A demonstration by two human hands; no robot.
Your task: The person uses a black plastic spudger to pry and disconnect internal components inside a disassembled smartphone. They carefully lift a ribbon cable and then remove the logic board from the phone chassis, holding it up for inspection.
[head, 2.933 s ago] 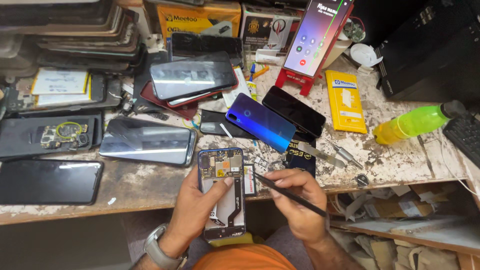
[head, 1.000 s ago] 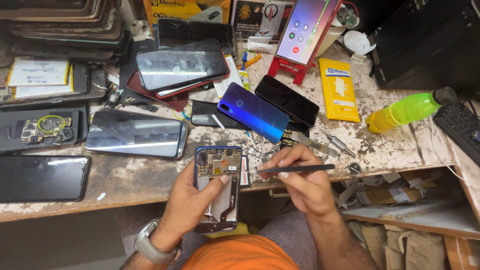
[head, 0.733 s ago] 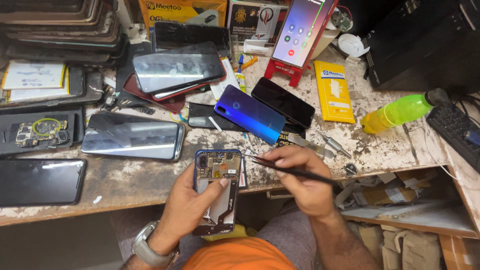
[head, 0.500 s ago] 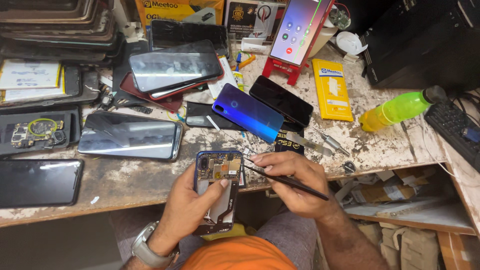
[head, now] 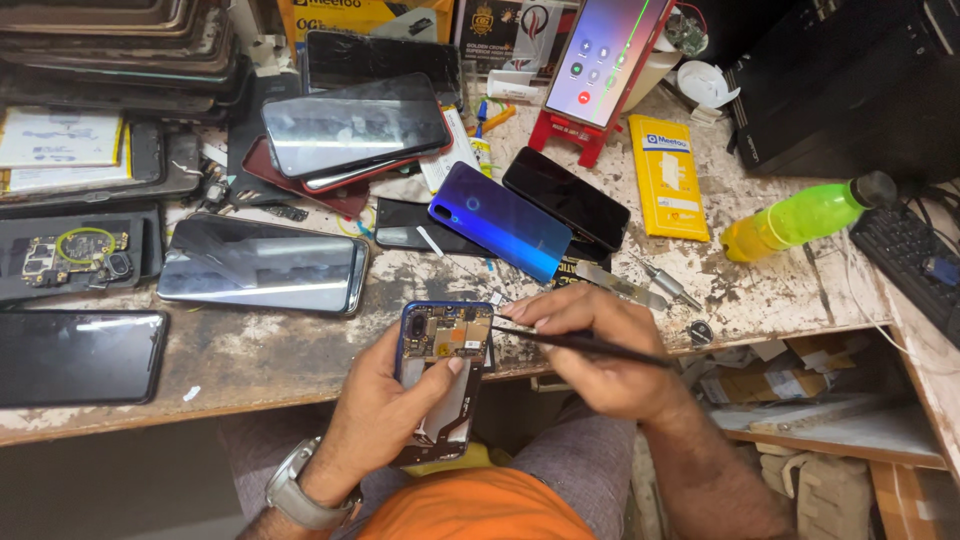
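While my left hand (head: pixel 385 410) cradles the opened phone (head: pixel 443 375) just off the desk (head: pixel 300 350) edge, its fingers wrapped round the frame so the circuit side faces up, my right hand (head: pixel 600 350) pinches thin black tweezers (head: pixel 580 345), tips on the board's top right corner. Just beyond my fingers lies a blue back cover (head: pixel 500 220); farther off, a green bottle (head: pixel 800 218).

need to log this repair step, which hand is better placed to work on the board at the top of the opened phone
Right. The right hand holds the black tweezers with the tip at the top of the opened phone. The left hand is wrapped around the phone, holding it up.
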